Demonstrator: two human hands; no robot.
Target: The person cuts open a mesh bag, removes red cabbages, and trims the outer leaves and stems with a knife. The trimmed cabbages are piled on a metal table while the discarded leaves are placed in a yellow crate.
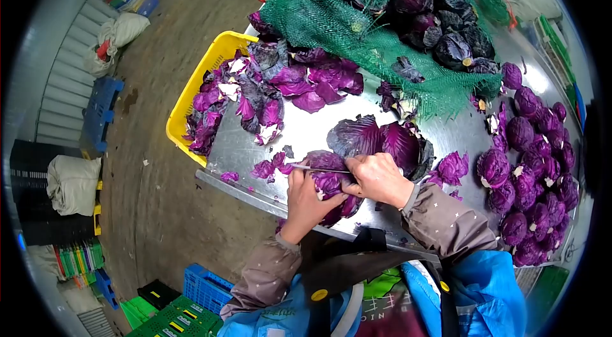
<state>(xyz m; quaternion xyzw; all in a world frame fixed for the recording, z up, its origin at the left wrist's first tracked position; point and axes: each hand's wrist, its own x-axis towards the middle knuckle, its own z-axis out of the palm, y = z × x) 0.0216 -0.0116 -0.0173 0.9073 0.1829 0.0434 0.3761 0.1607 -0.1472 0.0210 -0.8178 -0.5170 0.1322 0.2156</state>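
Observation:
Near the front edge of the metal table, my left hand (305,202) is closed round the left side of a red cabbage (328,161). In my right hand (382,177) is a knife, its handle hidden in my fingers. The thin knife blade (319,168) points left and lies across the cabbage. My right thumb reaches down onto the cabbage's side. Just beyond my hands lie large dark outer cabbage leaves (363,136), spread open. Small purple leaf scraps (264,168) lie to the left of the cabbage.
A yellow basket (217,50) full of loose leaves stands at the table's left edge. A green mesh sack (319,2) with dark untrimmed cabbages (454,50) lies at the back. Several trimmed cabbages (526,190) are piled right on the metal table (293,123). Crates (207,289) stand below left.

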